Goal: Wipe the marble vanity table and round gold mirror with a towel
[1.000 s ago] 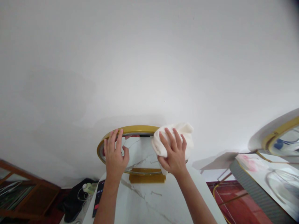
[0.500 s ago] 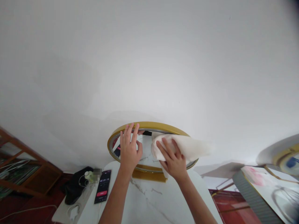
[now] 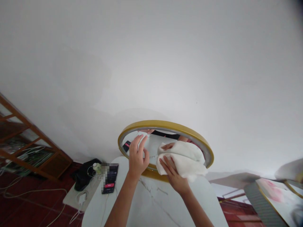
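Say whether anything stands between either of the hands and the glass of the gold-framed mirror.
Yes, for the right hand: the white cloth lies between it and the mirror, toward the lower right. Nothing visible stands between the left hand and the mirror.

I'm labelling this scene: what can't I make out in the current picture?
Head view:
Mirror: glass partly hidden by cloth and left hand.
Right hand: palm hidden by its own back.
Phone: partly hidden by a pixelated patch.
Side table: cut off by the right edge, its far end blurred.
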